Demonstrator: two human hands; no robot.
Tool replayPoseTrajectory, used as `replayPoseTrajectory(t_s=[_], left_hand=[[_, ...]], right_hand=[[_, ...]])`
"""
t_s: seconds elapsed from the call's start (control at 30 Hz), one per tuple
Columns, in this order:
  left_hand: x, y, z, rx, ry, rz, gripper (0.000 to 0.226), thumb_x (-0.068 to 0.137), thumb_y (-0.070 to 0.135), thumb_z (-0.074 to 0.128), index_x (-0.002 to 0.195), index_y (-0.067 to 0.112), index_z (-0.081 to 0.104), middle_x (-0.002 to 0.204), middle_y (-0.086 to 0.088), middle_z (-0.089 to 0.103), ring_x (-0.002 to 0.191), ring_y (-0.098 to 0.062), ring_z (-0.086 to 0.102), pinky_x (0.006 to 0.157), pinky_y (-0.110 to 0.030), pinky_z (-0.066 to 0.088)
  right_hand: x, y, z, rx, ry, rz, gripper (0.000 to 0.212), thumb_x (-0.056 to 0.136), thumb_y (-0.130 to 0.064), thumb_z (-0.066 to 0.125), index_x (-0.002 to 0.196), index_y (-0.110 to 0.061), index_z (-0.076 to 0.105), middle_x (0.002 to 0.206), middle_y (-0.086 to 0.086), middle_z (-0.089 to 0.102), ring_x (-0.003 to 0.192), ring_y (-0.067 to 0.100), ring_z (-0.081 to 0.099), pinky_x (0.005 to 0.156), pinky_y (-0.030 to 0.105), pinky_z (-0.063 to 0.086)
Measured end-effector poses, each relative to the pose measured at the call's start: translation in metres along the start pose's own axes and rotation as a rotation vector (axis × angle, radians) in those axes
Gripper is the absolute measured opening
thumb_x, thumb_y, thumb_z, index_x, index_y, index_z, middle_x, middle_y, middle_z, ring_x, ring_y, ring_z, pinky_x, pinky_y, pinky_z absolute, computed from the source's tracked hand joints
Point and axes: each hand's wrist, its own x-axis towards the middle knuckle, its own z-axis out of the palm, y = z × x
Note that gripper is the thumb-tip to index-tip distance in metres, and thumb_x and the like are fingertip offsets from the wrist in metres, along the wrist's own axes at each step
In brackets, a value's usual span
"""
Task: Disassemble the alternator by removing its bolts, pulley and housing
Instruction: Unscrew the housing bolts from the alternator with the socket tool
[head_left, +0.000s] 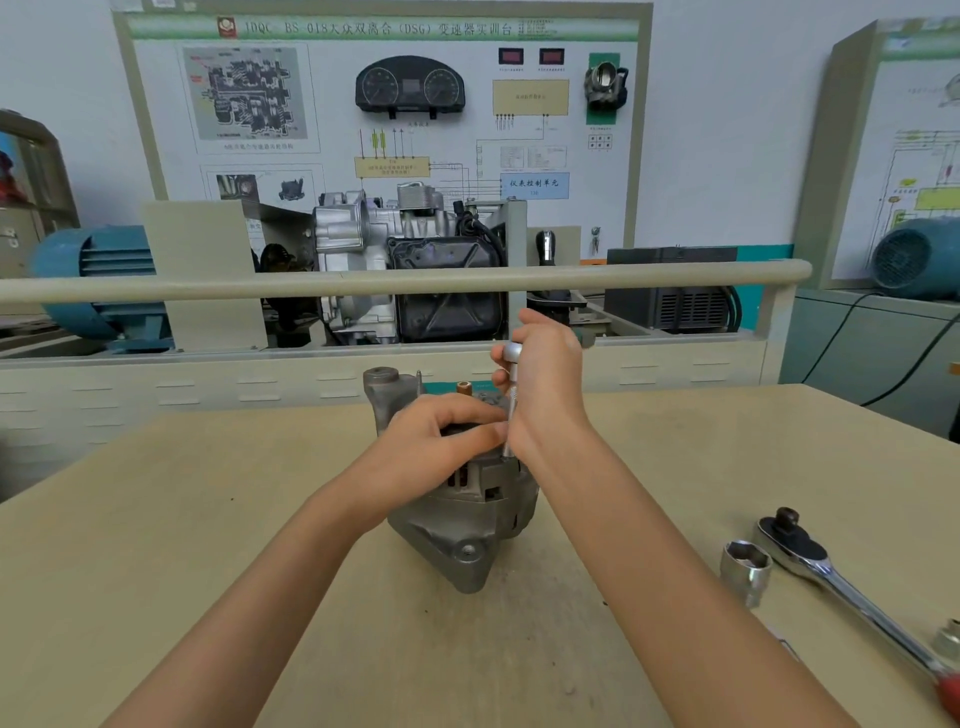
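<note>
A grey cast alternator (457, 525) stands on the beige table (208, 545) in the middle of the view, with a mounting lug toward me and another lug (382, 382) at its far left. My left hand (441, 441) rests on top of the alternator with its fingers curled over the housing. My right hand (545, 384) grips a slim silver socket extension tool (511, 400) held upright, its lower tip down at the alternator's top right edge. A brass terminal (464, 387) sticks up behind my left hand. What the tool tip sits on is hidden.
A ratchet wrench (841, 582) with a red handle lies at the right of the table, a large loose socket (745, 569) beside it and a smaller socket (948, 639) near the right edge. Behind the table runs a beige rail (363, 283), with a gearbox training stand (410, 265) beyond.
</note>
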Motion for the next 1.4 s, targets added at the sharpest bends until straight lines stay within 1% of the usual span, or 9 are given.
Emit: replayPoseTrajectory(t_s=[0.1,0.27,0.37,0.53,0.67,0.83,0.97,1.13,1.4], left_hand=[[0.0,0.0,-0.001,0.005,-0.017,0.017,0.021,0.093,0.019,0.057,0.108,0.018,0.073,0.111,0.005,0.069,0.109,-0.01,0.061,0.105,-0.04,0.043],[0.0,-0.001,-0.001,0.008,-0.034,0.023,0.022,0.094,0.019,0.056,0.11,0.018,0.072,0.115,0.003,0.068,0.113,-0.012,0.059,0.107,-0.041,0.04],[0.0,-0.002,-0.002,0.009,-0.038,0.017,0.023,0.095,0.019,0.055,0.111,0.02,0.072,0.116,0.005,0.067,0.113,-0.01,0.058,0.107,-0.04,0.04],[-0.001,0.0,-0.003,0.001,-0.057,0.026,0.022,0.095,0.017,0.055,0.108,0.02,0.073,0.114,0.005,0.068,0.11,-0.008,0.06,0.105,-0.039,0.042],[-0.001,0.001,-0.004,-0.004,-0.08,0.019,0.022,0.095,0.021,0.055,0.108,0.021,0.073,0.115,0.005,0.068,0.109,-0.006,0.06,0.105,-0.035,0.042],[0.0,0.001,-0.003,-0.02,-0.067,-0.014,0.02,0.095,0.03,0.056,0.105,0.028,0.074,0.11,0.012,0.068,0.105,-0.001,0.061,0.103,-0.032,0.044],[0.001,0.0,0.0,-0.029,-0.038,-0.027,0.019,0.091,0.034,0.059,0.104,0.033,0.074,0.107,0.017,0.069,0.104,0.0,0.061,0.103,-0.034,0.044],[0.001,-0.001,-0.004,-0.037,-0.082,0.001,0.018,0.092,0.028,0.059,0.1,0.029,0.076,0.109,0.013,0.068,0.106,0.0,0.06,0.106,-0.033,0.041],[0.002,-0.003,-0.002,-0.016,-0.06,0.009,0.019,0.091,0.032,0.06,0.101,0.027,0.076,0.108,0.01,0.068,0.107,-0.006,0.06,0.106,-0.039,0.041]], right_hand=[[-0.002,0.006,0.002,-0.055,-0.021,-0.06,0.026,0.092,-0.002,0.037,0.094,-0.023,0.05,0.063,0.001,0.049,0.059,0.012,0.04,0.058,0.025,0.035],[-0.003,0.006,0.002,-0.013,0.026,-0.087,0.028,0.091,0.0,0.035,0.084,-0.021,0.051,0.062,0.001,0.048,0.052,0.01,0.037,0.048,0.02,0.033],[-0.005,0.008,0.002,-0.011,0.096,-0.165,0.03,0.091,0.001,0.033,0.081,-0.022,0.05,0.068,0.0,0.048,0.057,0.008,0.041,0.048,0.016,0.036],[-0.009,0.007,0.003,-0.066,0.036,-0.162,0.032,0.092,0.001,0.033,0.085,-0.022,0.054,0.07,-0.001,0.048,0.056,0.006,0.041,0.039,0.009,0.035],[-0.006,0.0,0.0,-0.103,-0.028,-0.04,0.033,0.091,0.0,0.036,0.086,-0.022,0.06,0.071,0.002,0.051,0.058,0.009,0.041,0.059,0.022,0.038],[0.0,-0.012,-0.005,-0.109,-0.114,0.089,0.033,0.094,-0.002,0.04,0.09,-0.023,0.066,0.08,0.002,0.054,0.076,0.012,0.044,0.069,0.026,0.037],[0.004,-0.015,-0.006,-0.025,-0.149,0.156,0.036,0.092,0.005,0.041,0.081,-0.023,0.061,0.066,0.001,0.046,0.066,0.011,0.039,0.083,0.032,0.039],[0.003,-0.014,-0.005,-0.009,-0.195,0.185,0.032,0.091,0.007,0.045,0.079,-0.02,0.057,0.079,0.002,0.049,0.072,0.009,0.043,0.063,0.023,0.033],[0.0,-0.02,-0.007,0.052,-0.182,0.23,0.026,0.094,0.002,0.039,0.082,-0.016,0.053,0.07,0.003,0.048,0.057,0.007,0.045,0.053,0.019,0.031]])
